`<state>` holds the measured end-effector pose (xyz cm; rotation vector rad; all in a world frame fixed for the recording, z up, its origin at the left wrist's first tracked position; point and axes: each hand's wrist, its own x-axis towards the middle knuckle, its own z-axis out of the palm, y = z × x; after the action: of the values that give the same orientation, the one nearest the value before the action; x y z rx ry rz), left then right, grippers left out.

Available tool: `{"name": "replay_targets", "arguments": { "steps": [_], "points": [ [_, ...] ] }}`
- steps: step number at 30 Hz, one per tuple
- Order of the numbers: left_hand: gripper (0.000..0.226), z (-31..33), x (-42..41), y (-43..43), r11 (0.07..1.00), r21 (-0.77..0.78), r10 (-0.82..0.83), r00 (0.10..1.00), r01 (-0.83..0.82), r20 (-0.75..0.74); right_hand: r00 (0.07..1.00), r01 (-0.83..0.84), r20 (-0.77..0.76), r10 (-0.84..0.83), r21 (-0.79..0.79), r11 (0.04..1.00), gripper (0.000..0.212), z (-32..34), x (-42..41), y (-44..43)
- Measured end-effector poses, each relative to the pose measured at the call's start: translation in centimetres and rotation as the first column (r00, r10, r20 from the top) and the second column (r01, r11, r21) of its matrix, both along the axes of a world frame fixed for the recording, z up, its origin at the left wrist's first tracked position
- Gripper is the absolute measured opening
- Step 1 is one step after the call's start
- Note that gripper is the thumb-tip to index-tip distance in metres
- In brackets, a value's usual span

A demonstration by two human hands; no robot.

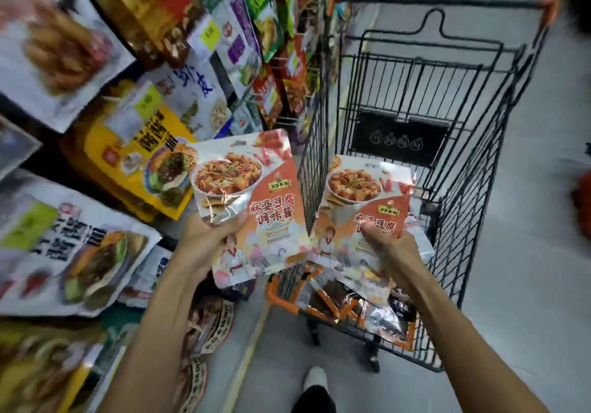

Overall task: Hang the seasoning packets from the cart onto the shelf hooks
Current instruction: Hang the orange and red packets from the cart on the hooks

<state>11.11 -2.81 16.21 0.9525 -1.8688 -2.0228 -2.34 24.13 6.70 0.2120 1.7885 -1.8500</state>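
While standing beside the cart (315,163), holding one seasoning packet in each hand. Left hand (204,240) curled round the lower left side of the left packet (256,195), with thumb on the printed face; right hand (391,248) pinching the right packet (358,198) at its lower middle, with fingertips over the print.

Both kept upright and face toward the camera, probably for comparing the print and for finding the hanging hole at the top edge. Cannot tell the hole itself: too blurred.

Left packet held just outside the wire wall of the cart, on the shelf side. Right packet held above the basket, over more packets (348,304) lying flat at the cart bottom.

Judged as the step between picking up and hanging, with much stock left to hang.

To the left, many hanging pouches (140,163), tilted by the wide lens; hooks hidden behind them.

Next, probably necessary to find the row with the same product and to slide the hole over a hook tip, one packet at a time.
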Motion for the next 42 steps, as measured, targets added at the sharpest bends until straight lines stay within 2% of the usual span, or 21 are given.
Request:
{"name": "replay_targets", "arguments": {
  "steps": [2, 4, 6, 9, 12, 15, 18, 21, 24, 26, 28, 31, 36, 42],
  "points": [
    [0.028, 2.9, 3.5, 0.4, 0.996, -0.056, 0.068, 0.997, -0.070, -0.045, 0.986, -0.128, -0.104, 0.128, -0.002, 0.992, 0.055, 3.7, 0.9, -0.7],
    [0.034, 5.5, 7.3, 1.0, 0.982, -0.135, 0.121, 0.990, -0.130, -0.071, 0.952, -0.238, -0.195, 0.235, 0.009, 0.971, 0.041, 7.4, 2.3, -1.5],
    [0.032, 8.1, 11.6, 1.7, 0.954, -0.215, 0.194, 0.977, -0.209, -0.090, 0.907, -0.346, -0.260, 0.332, -0.009, 0.938, 0.032, 10.5, 3.9, -2.4],
    [0.031, 11.9, 18.2, 3.0, 0.899, -0.303, 0.282, 0.947, -0.316, -0.153, 0.829, -0.487, -0.329, 0.452, -0.026, 0.873, 0.030, 14.9, 7.0, -4.2],
    [0.028, 15.5, 25.2, 4.4, 0.829, -0.337, 0.395, 0.894, -0.447, -0.213, 0.732, -0.629, -0.392, 0.558, -0.073, 0.774, 0.025, 18.7, 10.8, -6.5],
    [0.026, 18.7, 32.0, 6.2, 0.723, -0.404, 0.498, 0.828, -0.560, -0.258, 0.601, -0.743, -0.478, 0.641, -0.037, 0.669, 0.045, 22.3, 15.5, -8.5],
    [0.030, 20.9, 38.8, 7.9, 0.640, -0.428, 0.565, 0.769, -0.638, -0.299, 0.494, -0.836, -0.542, 0.680, -0.079, 0.544, 0.039, 24.9, 20.9, -11.0],
    [0.035, 22.2, 45.5, 9.4, 0.565, -0.445, 0.631, 0.712, -0.695, -0.309, 0.420, -0.889, -0.582, 0.696, -0.110, 0.445, 0.041, 26.6, 26.9, -13.6],
    [0.036, 23.1, 51.9, 10.8, 0.487, -0.445, 0.697, 0.642, -0.751, -0.320, 0.328, -0.940, -0.597, 0.732, -0.128, 0.316, 0.054, 27.2, 33.2, -16.1],
    [0.036, 23.4, 56.0, 11.6, 0.449, -0.458, 0.723, 0.613, -0.767, -0.319, 0.304, -0.953, -0.580, 0.756, -0.171, 0.252, 0.063, 27.2, 37.7, -17.6],
    [0.034, 23.4, 59.9, 12.2, 0.426, -0.452, 0.741, 0.589, -0.784, -0.324, 0.284, -0.957, -0.563, 0.776, -0.211, 0.198, 0.069, 27.0, 42.0, -19.0],
    [0.037, 23.2, 64.9, 12.5, 0.431, -0.451, 0.744, 0.591, -0.782, -0.313, 0.226, -0.968, -0.554, 0.801, -0.221, 0.120, 0.062, 26.4, 47.5, -20.5],
    [0.036, 22.3, 70.7, 11.0, 0.390, -0.419, 0.792, 0.531, -0.820, -0.302, 0.174, -0.974, -0.553, 0.815, -0.218, 0.060, 0.044, 25.8, 52.7, -22.0],
    [0.034, 22.0, 72.3, 8.3, 0.378, -0.409, 0.809, 0.512, -0.830, -0.291, 0.185, -0.975, -0.568, 0.802, -0.210, 0.076, 0.053, 26.2, 53.7, -24.3]
  ]
}}
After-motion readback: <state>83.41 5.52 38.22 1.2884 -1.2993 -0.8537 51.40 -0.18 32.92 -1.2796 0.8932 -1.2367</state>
